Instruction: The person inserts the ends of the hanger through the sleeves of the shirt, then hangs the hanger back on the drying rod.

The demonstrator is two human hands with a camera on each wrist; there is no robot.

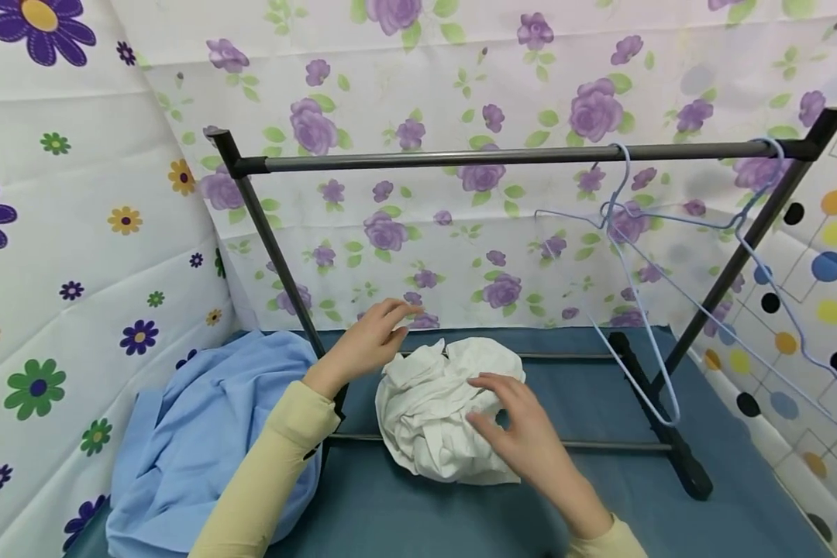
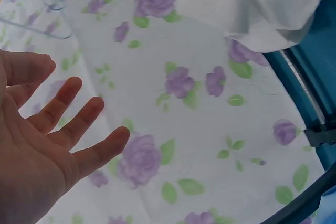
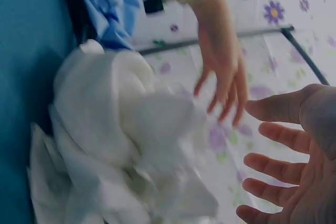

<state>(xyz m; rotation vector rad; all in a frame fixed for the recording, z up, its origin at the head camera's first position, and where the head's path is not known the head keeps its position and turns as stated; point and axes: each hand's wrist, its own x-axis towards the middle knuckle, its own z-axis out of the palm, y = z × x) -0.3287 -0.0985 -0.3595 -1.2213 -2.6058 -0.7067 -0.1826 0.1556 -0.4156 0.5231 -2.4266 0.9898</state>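
A crumpled white cloth (image 1: 446, 418) lies bunched on the blue-green surface, inside the base of a dark metal rack. Above its upper left edge my left hand (image 1: 366, 341) hovers, fingers extended and holding nothing. My right hand (image 1: 523, 426) is at the cloth's right side with fingers spread; in the right wrist view the right hand (image 3: 289, 156) stands apart from the white cloth (image 3: 121, 140). The left wrist view shows the left hand (image 2: 58, 124) with fingers loosely straight and the white cloth (image 2: 262, 9) beyond it.
A blue cloth (image 1: 230, 434) lies heaped at the left, against the rack's left leg. Two light-blue hangers (image 1: 652, 333) hang from the right part of the rack's top bar (image 1: 425, 159). Flowered sheets (image 1: 390, 232) line the back and left; a dotted sheet (image 1: 809, 325) is at right.
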